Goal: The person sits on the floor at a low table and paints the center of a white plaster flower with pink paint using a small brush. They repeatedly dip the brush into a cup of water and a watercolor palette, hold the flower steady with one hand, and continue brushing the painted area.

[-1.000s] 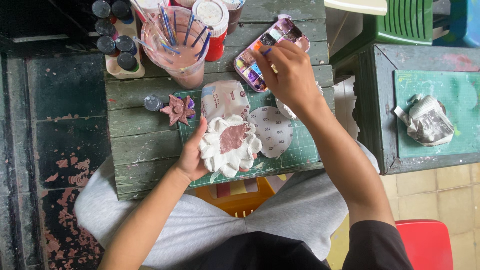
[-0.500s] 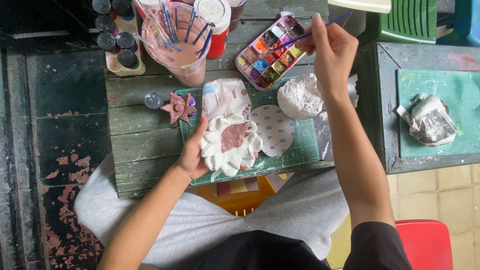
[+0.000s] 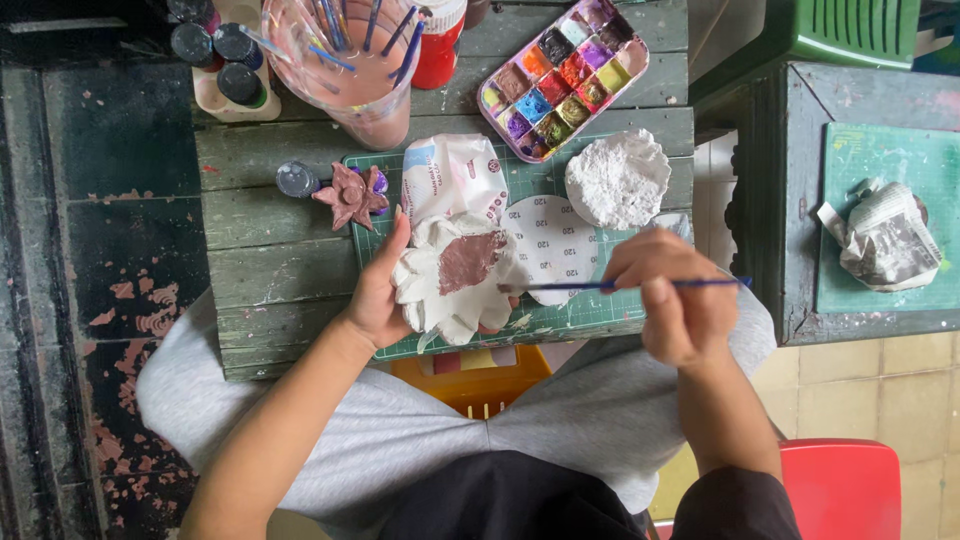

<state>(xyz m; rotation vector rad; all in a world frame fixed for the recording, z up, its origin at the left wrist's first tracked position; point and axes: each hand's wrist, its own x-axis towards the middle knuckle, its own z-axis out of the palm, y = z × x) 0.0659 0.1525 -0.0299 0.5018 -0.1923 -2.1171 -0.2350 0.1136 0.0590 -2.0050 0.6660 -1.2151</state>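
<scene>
My left hand (image 3: 376, 295) cups a white clay flower (image 3: 455, 285) whose middle is painted brown. It rests over a green cutting mat (image 3: 560, 315) on a worn green wooden table (image 3: 260, 260). My right hand (image 3: 675, 300) grips a thin blue paintbrush (image 3: 610, 286) held level, its tip at the flower's right edge. A paint palette (image 3: 562, 75) with several colour wells lies at the far side of the table. A second white clay piece (image 3: 617, 180) sits below the palette.
A cup of pinkish water (image 3: 350, 65) holding brushes stands far left, with dark paint pots (image 3: 222, 55) and a red bottle (image 3: 438, 45) beside it. A small brown clay flower (image 3: 350, 195), white packet (image 3: 452, 180), sandpaper disc (image 3: 562, 245). Right: green side table (image 3: 880, 290) with crumpled paper (image 3: 888, 238). Red chair (image 3: 840, 490).
My right hand came back from the palette toward me, bringing the brush tip down to the white flower. The round white clay piece is now uncovered. My left hand stayed on the flower.
</scene>
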